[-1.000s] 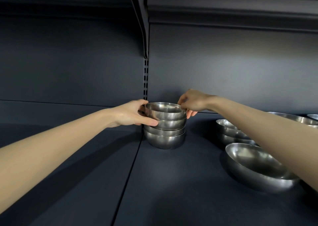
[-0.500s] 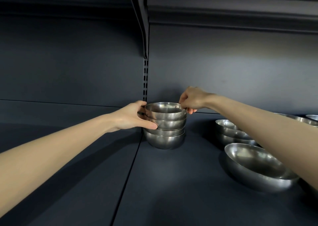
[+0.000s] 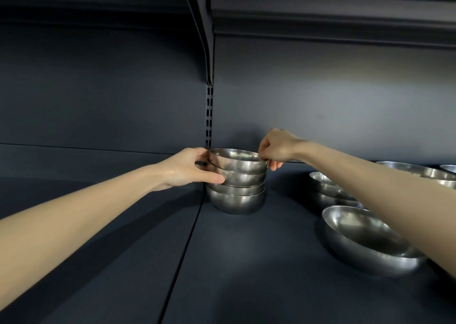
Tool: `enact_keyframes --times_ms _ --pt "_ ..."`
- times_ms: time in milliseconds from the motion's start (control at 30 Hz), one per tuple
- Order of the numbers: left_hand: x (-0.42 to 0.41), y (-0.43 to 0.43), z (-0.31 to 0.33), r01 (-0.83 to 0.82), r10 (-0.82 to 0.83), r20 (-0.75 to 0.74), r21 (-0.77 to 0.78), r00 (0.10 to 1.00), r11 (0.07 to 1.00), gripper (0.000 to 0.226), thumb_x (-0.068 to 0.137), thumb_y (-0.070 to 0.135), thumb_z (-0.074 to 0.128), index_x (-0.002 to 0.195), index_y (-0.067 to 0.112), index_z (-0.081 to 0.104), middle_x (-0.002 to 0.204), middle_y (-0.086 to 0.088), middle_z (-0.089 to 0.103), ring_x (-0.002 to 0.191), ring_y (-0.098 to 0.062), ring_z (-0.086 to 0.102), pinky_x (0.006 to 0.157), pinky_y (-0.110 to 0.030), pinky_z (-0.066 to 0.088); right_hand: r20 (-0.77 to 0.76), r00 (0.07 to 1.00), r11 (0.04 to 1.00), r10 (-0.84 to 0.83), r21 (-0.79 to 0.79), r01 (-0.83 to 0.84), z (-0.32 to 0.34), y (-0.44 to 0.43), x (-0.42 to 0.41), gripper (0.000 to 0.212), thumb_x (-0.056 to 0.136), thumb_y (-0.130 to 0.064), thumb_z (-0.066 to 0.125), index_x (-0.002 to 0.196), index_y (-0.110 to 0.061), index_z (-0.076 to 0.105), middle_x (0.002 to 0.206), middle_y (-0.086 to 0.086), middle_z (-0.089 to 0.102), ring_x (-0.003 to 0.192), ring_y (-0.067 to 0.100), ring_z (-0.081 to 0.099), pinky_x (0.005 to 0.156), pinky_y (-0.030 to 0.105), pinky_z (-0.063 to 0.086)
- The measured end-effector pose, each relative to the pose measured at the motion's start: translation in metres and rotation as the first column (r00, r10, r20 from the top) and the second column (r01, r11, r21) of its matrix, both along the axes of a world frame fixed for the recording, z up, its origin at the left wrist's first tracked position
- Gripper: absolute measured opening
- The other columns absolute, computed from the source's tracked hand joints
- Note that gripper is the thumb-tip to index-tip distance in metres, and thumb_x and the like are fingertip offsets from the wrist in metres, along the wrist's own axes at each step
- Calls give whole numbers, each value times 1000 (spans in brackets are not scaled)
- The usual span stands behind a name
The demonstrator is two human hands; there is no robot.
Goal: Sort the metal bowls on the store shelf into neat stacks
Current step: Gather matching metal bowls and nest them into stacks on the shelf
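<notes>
We have the top bowl (image 3: 237, 162), slightly askew on the stack (image 3: 235, 196) at the back of the shelf (image 3: 246, 262), between our hands: left hand (image 3: 187, 168) gripping the stack's left side, right hand (image 3: 276, 146) fingers (image 3: 273, 166) pinching the bowl's right rim.

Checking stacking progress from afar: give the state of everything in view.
Top bowl: tilted on stack, not seated.
Small bowl stack: upright, nested, on shelf.
Left-hand grip: holds stack's left side.
Right-hand grip: pinches top bowl's rim.
Large bowl: upright, alone, front right.
Medium bowls: nested, behind right arm.
</notes>
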State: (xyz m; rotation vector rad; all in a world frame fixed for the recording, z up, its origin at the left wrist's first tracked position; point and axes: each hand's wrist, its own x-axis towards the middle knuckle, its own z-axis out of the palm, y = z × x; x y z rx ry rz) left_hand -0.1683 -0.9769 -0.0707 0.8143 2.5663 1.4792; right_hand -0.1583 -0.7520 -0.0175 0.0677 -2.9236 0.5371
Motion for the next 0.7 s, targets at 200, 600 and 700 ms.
enact_keyframes --times_ms 200,600,700 --pt "1 1 0 -7 6 18 29 1000 1000 40 77 10 78 113 12 61 116 -5 69 104 -15 68 97 -31 51 -11 1000 1000 1 -2 -1 0 -2 0 26 85 -7 48 93 3 71 50 4 62 49 16 59 61 22 54" --pt "1 2 -5 -21 19 28 69 999 997 43 75 7 78 115 12 61 113 -3 70 101 -17 69 94 -33 53 29 999 999 25 -34 -24 3 -4 -1 21 85 -1 44 88 1 64 46 2 65 50 15 68 59 25 59" --pt "1 2 -5 -4 2 29 72 1000 997 43 76 5 77 115 11 61 111 -3 70 98 -14 70 86 -23 55 19 999 999 27 -38 -26 4 -4 -1 21 85 -2 43 88 0 64 47 2 65 53 18 68 62 27 60"
